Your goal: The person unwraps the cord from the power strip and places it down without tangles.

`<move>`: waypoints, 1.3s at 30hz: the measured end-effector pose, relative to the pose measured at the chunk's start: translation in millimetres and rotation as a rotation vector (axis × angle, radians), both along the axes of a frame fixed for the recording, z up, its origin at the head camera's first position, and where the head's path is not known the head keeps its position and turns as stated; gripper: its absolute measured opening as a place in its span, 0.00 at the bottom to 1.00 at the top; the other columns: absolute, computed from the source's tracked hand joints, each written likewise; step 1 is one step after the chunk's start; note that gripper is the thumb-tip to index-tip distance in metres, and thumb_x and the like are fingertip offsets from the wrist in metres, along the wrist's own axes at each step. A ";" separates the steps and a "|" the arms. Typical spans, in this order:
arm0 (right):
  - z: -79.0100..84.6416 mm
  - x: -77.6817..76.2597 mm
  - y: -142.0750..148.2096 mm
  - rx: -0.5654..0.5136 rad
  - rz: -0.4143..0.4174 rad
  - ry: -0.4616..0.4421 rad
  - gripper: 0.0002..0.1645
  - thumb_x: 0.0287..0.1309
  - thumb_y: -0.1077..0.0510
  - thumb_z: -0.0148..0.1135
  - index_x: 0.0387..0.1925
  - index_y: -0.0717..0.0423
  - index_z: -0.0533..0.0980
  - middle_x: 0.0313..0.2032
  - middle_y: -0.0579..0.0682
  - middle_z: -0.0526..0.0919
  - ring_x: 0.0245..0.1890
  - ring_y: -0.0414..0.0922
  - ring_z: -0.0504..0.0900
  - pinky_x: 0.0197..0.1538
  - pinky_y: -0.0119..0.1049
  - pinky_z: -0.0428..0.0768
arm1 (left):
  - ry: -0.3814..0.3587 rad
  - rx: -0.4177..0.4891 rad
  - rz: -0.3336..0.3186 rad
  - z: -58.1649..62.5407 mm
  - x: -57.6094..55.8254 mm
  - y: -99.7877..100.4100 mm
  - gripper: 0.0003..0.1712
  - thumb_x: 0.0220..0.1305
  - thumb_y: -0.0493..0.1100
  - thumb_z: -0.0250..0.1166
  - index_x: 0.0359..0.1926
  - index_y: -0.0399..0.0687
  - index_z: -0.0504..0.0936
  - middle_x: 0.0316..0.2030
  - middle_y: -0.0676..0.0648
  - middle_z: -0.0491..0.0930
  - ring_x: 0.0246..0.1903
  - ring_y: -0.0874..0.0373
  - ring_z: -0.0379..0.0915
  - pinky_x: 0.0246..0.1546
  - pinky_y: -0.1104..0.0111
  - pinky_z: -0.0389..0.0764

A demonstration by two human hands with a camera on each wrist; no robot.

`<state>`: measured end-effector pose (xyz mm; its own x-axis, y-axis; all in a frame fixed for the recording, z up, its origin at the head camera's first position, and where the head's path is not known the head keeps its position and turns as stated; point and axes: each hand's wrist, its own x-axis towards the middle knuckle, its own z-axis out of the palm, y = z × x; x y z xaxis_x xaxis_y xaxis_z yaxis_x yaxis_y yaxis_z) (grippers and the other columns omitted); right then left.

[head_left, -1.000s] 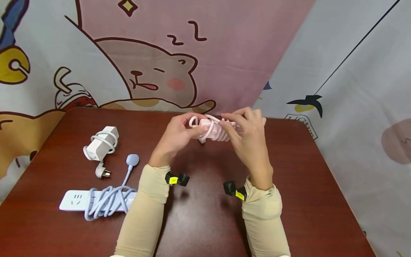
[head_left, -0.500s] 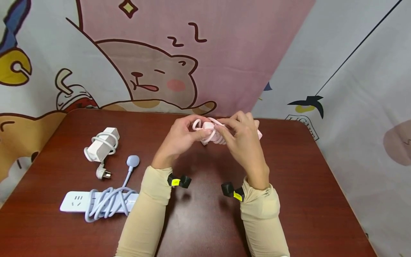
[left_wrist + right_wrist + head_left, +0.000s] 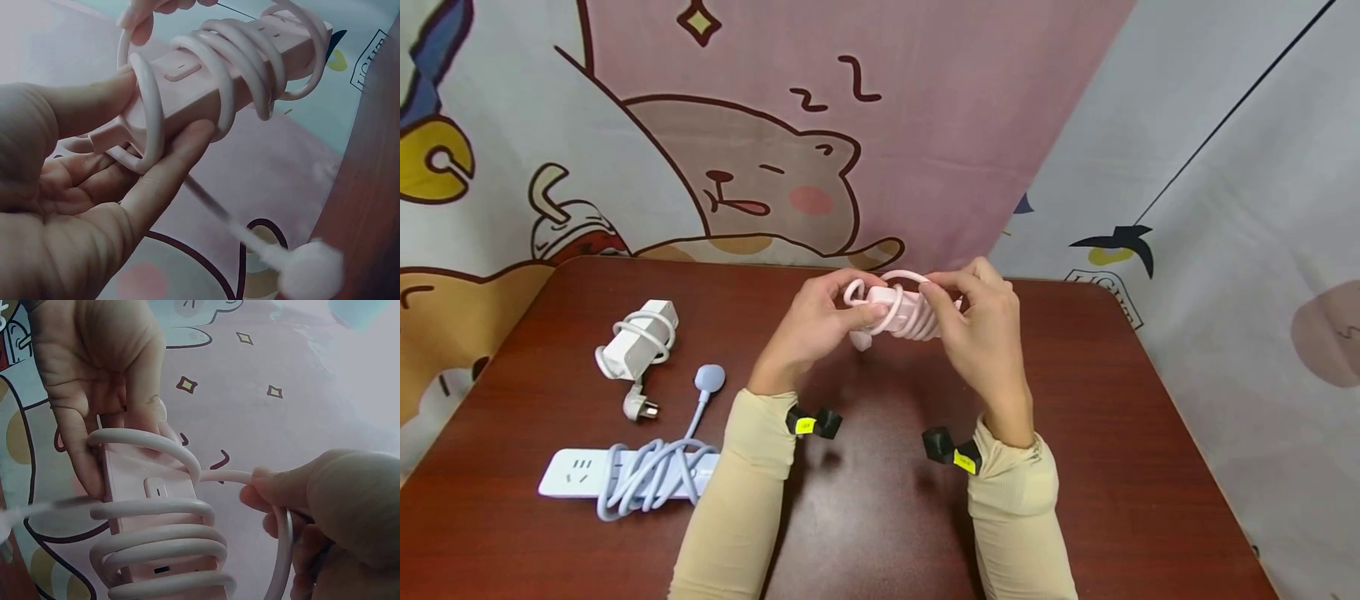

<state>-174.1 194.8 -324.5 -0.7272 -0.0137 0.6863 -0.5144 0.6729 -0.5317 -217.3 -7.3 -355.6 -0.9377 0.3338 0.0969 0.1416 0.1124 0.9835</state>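
A pale pink power strip (image 3: pixel 200 94) hangs in the air above the table's far side, its own cord (image 3: pixel 153 540) wound round it in several turns. My left hand (image 3: pixel 816 321) grips one end, thumb on the switch side and fingers underneath. Between thumb and fingertips my right hand (image 3: pixel 981 337) pinches a stretch of the cord, pulled out from the strip in the right wrist view. The plug (image 3: pixel 312 272) dangles on a free length of cord below the strip. In the head view the right hand covers the strip's far end.
A white block-shaped power strip (image 3: pixel 642 340) with a wrapped cord and plug lies on the left of the brown table (image 3: pixel 1112 467). Nearer, a white strip (image 3: pixel 576 472) is wound in blue cord (image 3: pixel 651 475), partly behind the left sleeve. A printed cloth (image 3: pixel 955 142) hangs behind.
The right hand went left toward the left hand, then back right, drawing a loop of cord up. The plug now shows below the left hand. The left hand keeps its grip, barely moving.
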 end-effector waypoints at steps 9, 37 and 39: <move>-0.2 -1.2 3.8 -0.173 -0.105 0.046 0.09 0.62 0.62 0.70 0.37 0.68 0.86 0.26 0.59 0.76 0.28 0.36 0.71 0.33 0.23 0.66 | -0.007 0.020 0.001 0.4 0.9 -3.4 0.14 0.62 0.36 0.72 0.50 0.43 0.84 0.43 0.43 0.84 0.39 0.56 0.78 0.38 0.70 0.82; 10.3 -0.6 17.9 -0.546 -0.177 0.028 0.15 0.67 0.56 0.66 0.41 0.68 0.85 0.23 0.32 0.82 0.21 0.33 0.77 0.28 0.25 0.74 | -0.097 0.195 0.096 2.0 -5.1 -29.4 0.19 0.65 0.35 0.69 0.57 0.39 0.81 0.45 0.48 0.80 0.40 0.60 0.80 0.41 0.70 0.86; 10.8 -0.8 18.8 -0.571 -0.178 0.034 0.15 0.67 0.56 0.66 0.40 0.67 0.85 0.23 0.34 0.82 0.20 0.34 0.77 0.27 0.25 0.74 | -0.086 0.195 0.081 2.4 -4.7 -32.2 0.19 0.65 0.36 0.69 0.56 0.39 0.81 0.44 0.49 0.81 0.40 0.60 0.80 0.41 0.70 0.86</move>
